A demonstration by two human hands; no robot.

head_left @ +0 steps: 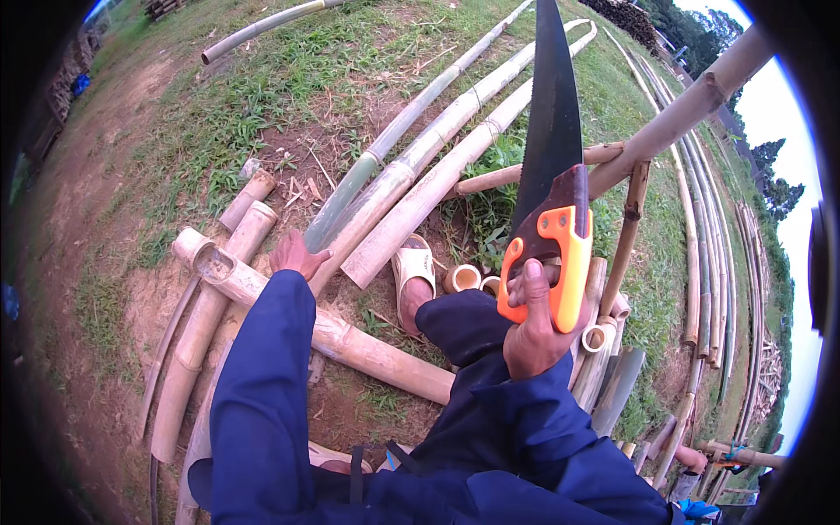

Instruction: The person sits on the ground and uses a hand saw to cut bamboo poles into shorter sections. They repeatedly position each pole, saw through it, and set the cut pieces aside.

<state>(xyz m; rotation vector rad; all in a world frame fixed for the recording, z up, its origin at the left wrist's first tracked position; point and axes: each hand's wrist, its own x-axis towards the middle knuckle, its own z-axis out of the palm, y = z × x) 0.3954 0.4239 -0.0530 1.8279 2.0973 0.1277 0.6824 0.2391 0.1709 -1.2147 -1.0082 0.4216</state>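
Bamboo pole lies across the dirt under our left hand, whose fingers rest loosely spread on it, gripping nothing. Further right, our right hand is clenched around the orange handle of a saw, blade pointing up.
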